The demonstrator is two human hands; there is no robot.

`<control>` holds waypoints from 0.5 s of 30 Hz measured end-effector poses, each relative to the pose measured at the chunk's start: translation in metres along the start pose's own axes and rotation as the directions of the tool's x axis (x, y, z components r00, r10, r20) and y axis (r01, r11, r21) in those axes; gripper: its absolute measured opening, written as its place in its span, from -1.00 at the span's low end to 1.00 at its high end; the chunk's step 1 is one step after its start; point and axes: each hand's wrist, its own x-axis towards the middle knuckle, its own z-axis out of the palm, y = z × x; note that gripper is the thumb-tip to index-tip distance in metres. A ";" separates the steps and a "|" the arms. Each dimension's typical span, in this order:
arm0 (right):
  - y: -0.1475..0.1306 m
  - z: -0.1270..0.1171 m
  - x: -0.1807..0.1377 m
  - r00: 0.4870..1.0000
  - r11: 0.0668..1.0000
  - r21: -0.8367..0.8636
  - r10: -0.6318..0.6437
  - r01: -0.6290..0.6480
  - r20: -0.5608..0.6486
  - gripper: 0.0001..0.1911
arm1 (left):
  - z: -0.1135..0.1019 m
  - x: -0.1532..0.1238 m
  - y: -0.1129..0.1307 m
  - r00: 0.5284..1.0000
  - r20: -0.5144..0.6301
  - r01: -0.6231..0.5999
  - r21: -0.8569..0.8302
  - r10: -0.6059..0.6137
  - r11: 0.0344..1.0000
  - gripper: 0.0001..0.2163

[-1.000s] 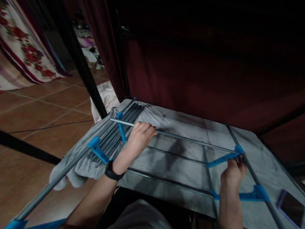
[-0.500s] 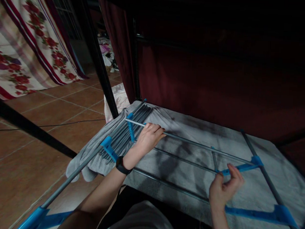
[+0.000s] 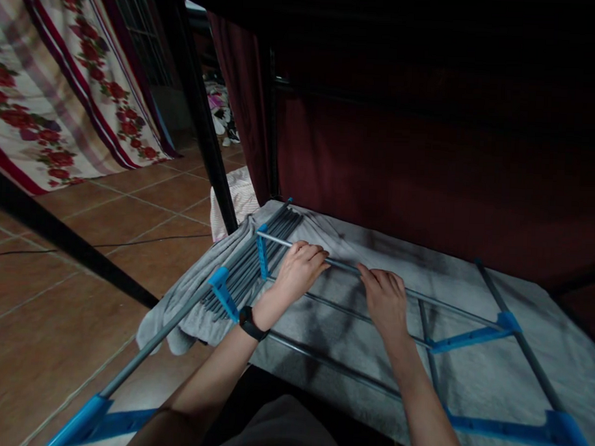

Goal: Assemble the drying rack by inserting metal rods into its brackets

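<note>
Grey metal x-bar (image 3: 343,265), raised over the bed, spans the far pair of blue brackets. R end looks seated in far R bracket (image 3: 469,338); L end at far L bracket (image 3: 262,251), seated or not: can't tell.

L hand (image 3: 300,270) closed round bar, nearer L end; R hand (image 3: 385,297) closed on it too, approx. mid-span, apart from L.

Progress (my judgement): partway. Done: brackets on side poles, two lower x-bars in, incl. near one (image 3: 336,365). Left: no bar seen across upper ends of near pair (near L bracket (image 3: 224,293)); bundle of loose rods (image 3: 247,268) unused, lying on bed (image 3: 423,261) at L end. Beyond: maroon curtain (image 3: 378,161), tiled floor (image 3: 105,262).
</note>
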 end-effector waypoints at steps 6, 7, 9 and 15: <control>0.006 0.000 0.001 1.000 1.000 0.007 0.018 -0.019 0.024 -0.50 | 0.011 -0.045 -0.012 0.784 -0.431 0.439 -0.124 -0.447 0.890 -0.86; 0.006 0.000 0.000 0.999 1.000 0.012 0.020 -0.021 0.026 -0.49 | 0.015 -0.052 -0.019 0.671 -0.488 0.524 -0.221 -0.558 0.823 -0.85; 0.005 0.001 0.000 0.999 0.999 0.019 0.028 -0.028 0.028 -0.47 | 0.024 -0.061 -0.038 0.432 -0.532 0.620 -0.412 -0.728 0.668 -0.77; 0.005 0.003 0.000 0.999 0.999 0.004 0.033 -0.033 0.028 -0.48 | 0.031 -0.046 -0.083 0.360 -0.432 0.574 -0.596 -0.827 0.561 -0.51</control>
